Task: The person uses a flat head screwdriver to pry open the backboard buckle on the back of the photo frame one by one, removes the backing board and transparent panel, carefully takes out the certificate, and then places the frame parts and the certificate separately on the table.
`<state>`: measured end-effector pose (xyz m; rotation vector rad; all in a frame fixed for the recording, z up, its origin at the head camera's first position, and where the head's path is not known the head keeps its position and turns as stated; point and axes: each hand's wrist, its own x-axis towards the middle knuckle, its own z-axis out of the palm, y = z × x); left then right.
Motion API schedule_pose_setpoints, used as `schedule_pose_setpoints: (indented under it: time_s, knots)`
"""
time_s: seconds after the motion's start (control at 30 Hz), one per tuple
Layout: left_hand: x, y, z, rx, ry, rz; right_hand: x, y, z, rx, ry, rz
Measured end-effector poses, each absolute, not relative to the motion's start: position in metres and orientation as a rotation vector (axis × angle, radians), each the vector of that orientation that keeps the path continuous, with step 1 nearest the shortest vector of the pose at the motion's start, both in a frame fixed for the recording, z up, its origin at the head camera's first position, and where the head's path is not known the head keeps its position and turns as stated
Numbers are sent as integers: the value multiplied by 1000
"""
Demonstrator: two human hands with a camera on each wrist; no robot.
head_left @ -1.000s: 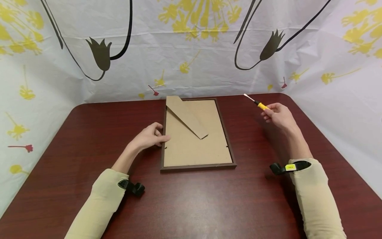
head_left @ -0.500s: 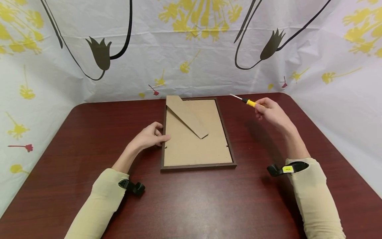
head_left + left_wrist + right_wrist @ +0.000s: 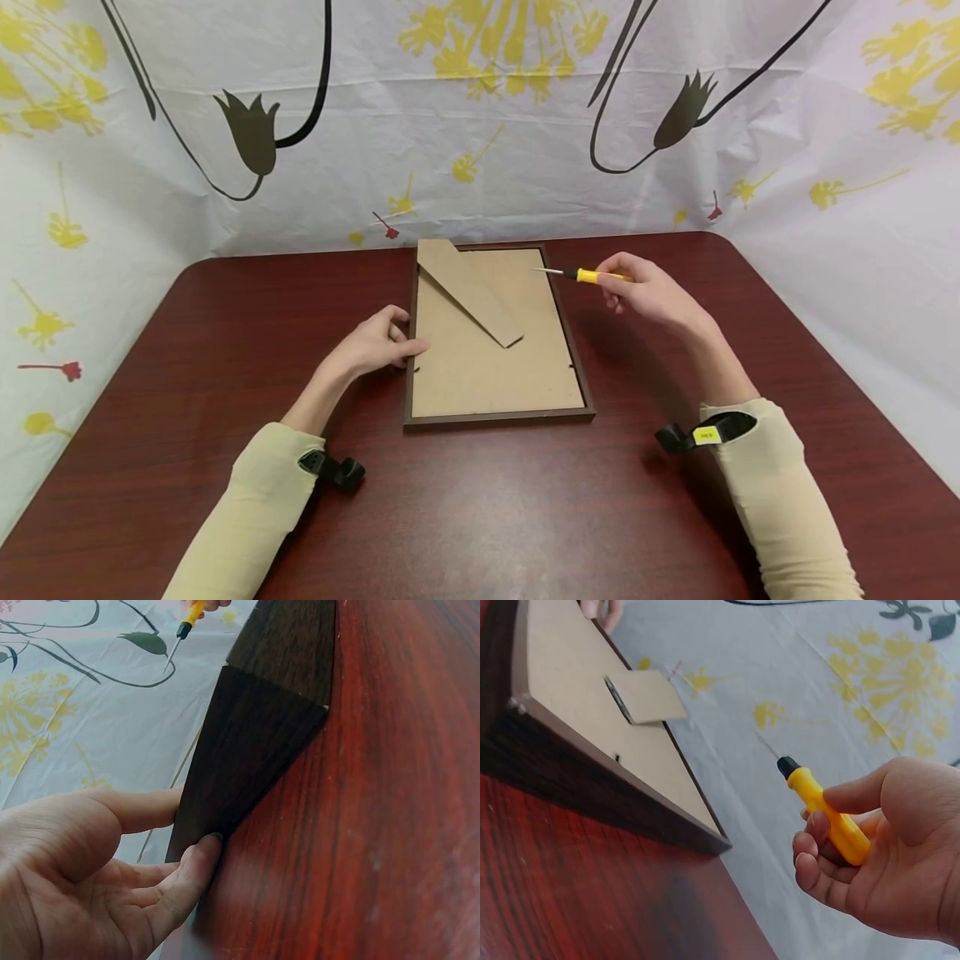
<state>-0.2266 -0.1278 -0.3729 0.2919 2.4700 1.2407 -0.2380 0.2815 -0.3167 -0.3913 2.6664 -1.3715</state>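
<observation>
A picture frame lies back side up on the table, showing a tan backing board inside a dark brown wooden rim. Its cardboard easel stand slants across the upper half of the board. My left hand grips the frame's left edge, thumb on top of the rim and fingers at its outer side. In my right hand is a yellow-handled screwdriver with a black collar, pinched between thumb and fingers. Its thin metal tip points left and overlaps the frame's upper right corner in the head view.
The dark red wooden table runs back to a white cloth backdrop printed with yellow flowers and dark stems. A small metal tab sits on the frame's right inner edge. Black wrist cameras are strapped over both sleeves.
My right hand has moved left with the screwdriver, from beyond the frame's right side to its upper right edge. The left hand and the frame have stayed put.
</observation>
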Motion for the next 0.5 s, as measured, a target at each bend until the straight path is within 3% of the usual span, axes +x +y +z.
schedule_pose_setpoints:
  time_s: [0.5]
  knots:
    - [-227,-128,-373,287,2465,1238,-229,235,-327,-638,2653,-1271]
